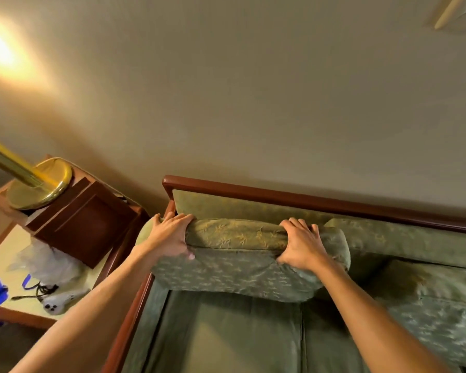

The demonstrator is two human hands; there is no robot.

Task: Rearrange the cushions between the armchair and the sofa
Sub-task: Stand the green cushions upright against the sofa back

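Cushions are the matter here: a green leaf-patterned fabric back cushion stands against the padded backrest at the left end of the wooden-framed green sofa, above the bare seat, with a second matching cushion just beside it on the right. Both hands grip its top edge, the left hand near the left corner and the right hand towards the right, fingers over the back and thumbs pressing the front so the fabric bunches. To do this step well, I judge the grip should stay even so the cushion does not tilt or drag its neighbour. Left of the sofa, a dark wooden box and a brass lamp base share a worktop.
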